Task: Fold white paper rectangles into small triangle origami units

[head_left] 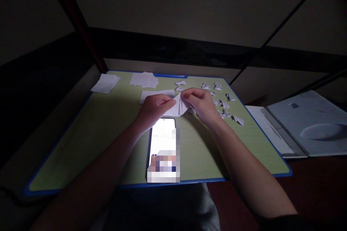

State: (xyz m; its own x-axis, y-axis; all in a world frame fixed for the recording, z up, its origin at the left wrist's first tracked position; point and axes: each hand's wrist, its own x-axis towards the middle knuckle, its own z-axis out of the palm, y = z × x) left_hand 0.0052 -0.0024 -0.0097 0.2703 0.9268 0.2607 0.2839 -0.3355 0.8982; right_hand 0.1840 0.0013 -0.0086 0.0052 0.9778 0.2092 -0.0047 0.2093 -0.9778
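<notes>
Between my two hands is a partly folded sheet of white paper (176,107), with creases running down its middle. My left hand (155,107) pinches its left side, thumb on top. At the upper right edge, my right hand (200,101) grips the paper with bent fingers. Both hands are above the green table, just beyond a lit phone (163,140) whose lower screen is pixelated. Behind my left hand lies a flat white sheet (146,96). Several small folded paper pieces (223,104) are scattered to the right of my right hand.
A stack of paper (105,83) lies at the table's far left corner, and more sheets (143,79) lie at the back. The green table (89,144) has a blue rim. To the right stands a pale box-like object (311,122). A dark wall rises behind.
</notes>
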